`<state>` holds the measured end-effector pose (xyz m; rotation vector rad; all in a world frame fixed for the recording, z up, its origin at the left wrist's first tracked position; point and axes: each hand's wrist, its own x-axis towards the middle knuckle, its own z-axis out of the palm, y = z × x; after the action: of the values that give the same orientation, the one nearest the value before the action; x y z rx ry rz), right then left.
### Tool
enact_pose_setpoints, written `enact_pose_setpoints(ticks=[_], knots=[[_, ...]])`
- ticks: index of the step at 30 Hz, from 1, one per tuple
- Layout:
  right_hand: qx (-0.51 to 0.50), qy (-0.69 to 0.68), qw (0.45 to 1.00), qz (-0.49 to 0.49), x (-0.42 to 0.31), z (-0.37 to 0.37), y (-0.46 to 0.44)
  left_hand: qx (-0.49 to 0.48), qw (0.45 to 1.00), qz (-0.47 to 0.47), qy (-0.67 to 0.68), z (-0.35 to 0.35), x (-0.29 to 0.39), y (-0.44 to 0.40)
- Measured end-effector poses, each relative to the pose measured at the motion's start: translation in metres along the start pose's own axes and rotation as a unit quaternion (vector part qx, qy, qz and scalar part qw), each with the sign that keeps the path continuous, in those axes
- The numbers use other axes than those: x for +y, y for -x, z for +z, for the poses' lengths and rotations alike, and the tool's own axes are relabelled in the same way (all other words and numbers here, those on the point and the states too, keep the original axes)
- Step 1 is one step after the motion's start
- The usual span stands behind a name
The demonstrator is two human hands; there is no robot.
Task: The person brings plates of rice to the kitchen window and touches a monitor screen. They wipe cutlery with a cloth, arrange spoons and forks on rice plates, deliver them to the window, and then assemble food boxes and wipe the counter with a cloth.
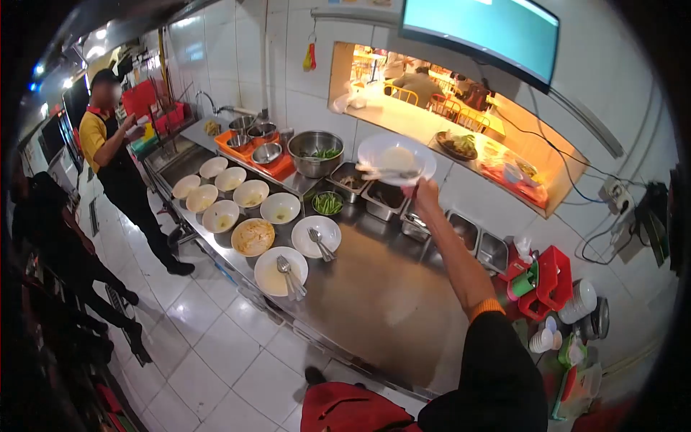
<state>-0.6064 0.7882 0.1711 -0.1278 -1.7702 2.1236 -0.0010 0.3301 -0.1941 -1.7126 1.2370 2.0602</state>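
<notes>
My right hand (426,199) reaches out over the back of the counter and is closed on the rim of a white plate (374,146). Blurred cutlery (389,173), which looks like a spoon and fork, lies across that plate. Below it, metal pans (383,199) line the wall. My left hand is out of view. Nearer on the counter, a white plate (270,279) carries a spoon and fork (289,275), and another plate (306,245) beside it also bears cutlery (321,243).
Several white bowls (252,193) stand in rows at the left. A steel bowl (315,167) and a small bowl of green vegetables (327,203) sit behind. A pass-through ledge (414,129) opens above. Two people (119,155) stand at the left. Red baskets (553,277) are at the right.
</notes>
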Motion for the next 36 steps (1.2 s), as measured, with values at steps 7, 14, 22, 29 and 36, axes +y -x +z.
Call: enact_pose_setpoints(ticks=[7, 14, 22, 29, 36], knots=[[0.024, -0.063, 0.998, -0.001, 0.028, 0.038, -0.168, -0.124, 0.99, 0.003, -0.07, 0.184, 0.084, -0.032], [0.175, -0.071, 0.982, 0.021, 0.047, 0.062, -0.266, -0.23, 0.961, -0.045, -0.15, 0.304, 0.133, -0.068], [0.166, -0.121, 0.978, 0.038, 0.05, 0.07, -0.324, -0.274, 0.937, -0.081, -0.202, 0.35, 0.135, -0.087], [-0.028, 0.022, 0.999, 0.038, 0.039, 0.052, -0.167, -0.246, 0.945, -0.073, -0.201, 0.336, 0.122, -0.085], [-0.106, 0.051, 0.969, 0.217, 0.028, -0.018, 0.034, -0.115, 0.978, -0.024, -0.174, 0.212, 0.047, -0.068]])
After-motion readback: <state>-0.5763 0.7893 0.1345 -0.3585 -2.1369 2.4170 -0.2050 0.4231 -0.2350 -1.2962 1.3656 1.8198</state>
